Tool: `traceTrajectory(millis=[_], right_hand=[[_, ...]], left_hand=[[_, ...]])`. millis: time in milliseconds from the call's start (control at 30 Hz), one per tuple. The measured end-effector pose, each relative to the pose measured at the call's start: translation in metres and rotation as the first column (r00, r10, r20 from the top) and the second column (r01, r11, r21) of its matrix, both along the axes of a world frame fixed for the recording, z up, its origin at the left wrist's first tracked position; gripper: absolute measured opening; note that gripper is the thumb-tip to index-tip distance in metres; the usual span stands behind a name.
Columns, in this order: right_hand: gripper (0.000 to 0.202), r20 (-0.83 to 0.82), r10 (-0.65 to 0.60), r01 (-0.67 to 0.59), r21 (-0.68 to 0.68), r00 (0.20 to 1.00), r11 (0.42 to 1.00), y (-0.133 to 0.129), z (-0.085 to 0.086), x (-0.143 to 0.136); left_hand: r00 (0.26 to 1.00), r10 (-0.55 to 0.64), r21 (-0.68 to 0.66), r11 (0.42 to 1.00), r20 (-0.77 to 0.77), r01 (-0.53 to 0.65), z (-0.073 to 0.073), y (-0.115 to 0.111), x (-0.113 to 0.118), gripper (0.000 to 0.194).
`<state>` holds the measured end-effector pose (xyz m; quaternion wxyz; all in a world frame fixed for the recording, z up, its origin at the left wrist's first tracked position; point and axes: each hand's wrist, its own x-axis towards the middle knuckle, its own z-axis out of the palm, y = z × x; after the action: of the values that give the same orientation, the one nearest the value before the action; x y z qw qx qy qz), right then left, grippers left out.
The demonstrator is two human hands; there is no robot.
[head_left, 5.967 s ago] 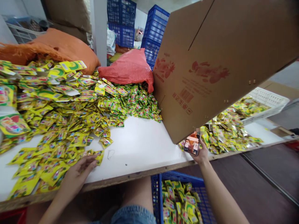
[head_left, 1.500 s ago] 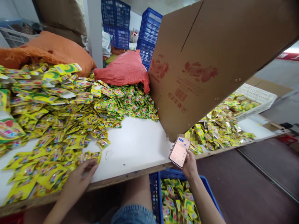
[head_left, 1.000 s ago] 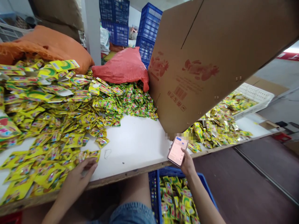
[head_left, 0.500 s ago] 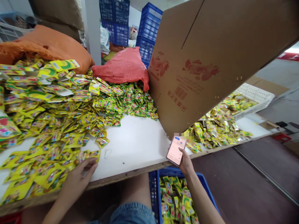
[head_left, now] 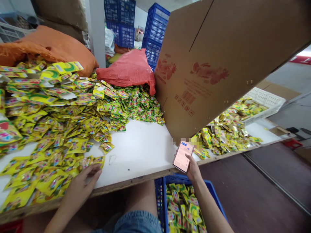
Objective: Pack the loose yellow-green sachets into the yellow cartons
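Observation:
My right hand (head_left: 193,170) is wrapped round a smartphone (head_left: 182,159), its thumb over the lit screen. The phone is held tilted by the front edge of the white table (head_left: 138,145). My left hand (head_left: 82,183) rests at the table edge beside and partly on yellow sachets (head_left: 52,179). Its fingers are loosely bent, with a gap between thumb and forefinger and nothing seen between them. Small yellow-green packets (head_left: 143,103) and flat yellow boxes (head_left: 36,98) are heaped farther back on the left.
A large cardboard carton (head_left: 191,71) stands tilted on the table. Orange (head_left: 65,45) and red (head_left: 128,68) sacks lie behind the heap. More packets (head_left: 223,132) and a white crate (head_left: 272,103) are at the right. Below the edge sits a blue crate (head_left: 217,197) of sachets.

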<state>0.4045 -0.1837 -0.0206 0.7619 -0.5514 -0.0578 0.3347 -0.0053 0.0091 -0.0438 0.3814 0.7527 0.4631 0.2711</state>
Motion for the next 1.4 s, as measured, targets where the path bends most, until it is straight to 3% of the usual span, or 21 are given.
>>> traceTrajectory(millis=[133, 533, 733, 1033, 1400], right_hand=[[0.037, -0.094, 0.04, -0.044, -0.037, 0.995, 0.998, 0.0, 0.004, -0.001], [0.04, -0.095, 0.061, -0.066, -0.055, 0.994, 0.996, 0.005, 0.009, -0.009], [0.04, -0.105, 0.022, -0.035, -0.126, 0.994, 0.991, 0.014, 0.011, -0.015], [0.032, -0.115, 0.138, -0.155, -0.16, 0.984, 0.975, 0.035, 0.008, -0.032], [0.034, -0.118, 0.186, -0.208, -0.214, 0.975, 0.954, 0.047, 0.008, -0.045]], left_hand=[[1.0, -0.003, 0.026, 1.0, -0.01, 0.003, 0.0, 0.001, 0.0, 0.037], [1.0, 0.005, 0.06, 0.998, 0.009, -0.006, 0.003, -0.001, 0.001, 0.035], [1.0, -0.001, 0.087, 0.996, -0.009, 0.002, 0.003, 0.0, 0.001, 0.033], [1.0, -0.012, 0.045, 0.999, 0.004, 0.012, 0.004, -0.001, 0.0, 0.036], [1.0, -0.019, 0.05, 0.999, -0.001, 0.019, 0.004, -0.001, 0.001, 0.035]])
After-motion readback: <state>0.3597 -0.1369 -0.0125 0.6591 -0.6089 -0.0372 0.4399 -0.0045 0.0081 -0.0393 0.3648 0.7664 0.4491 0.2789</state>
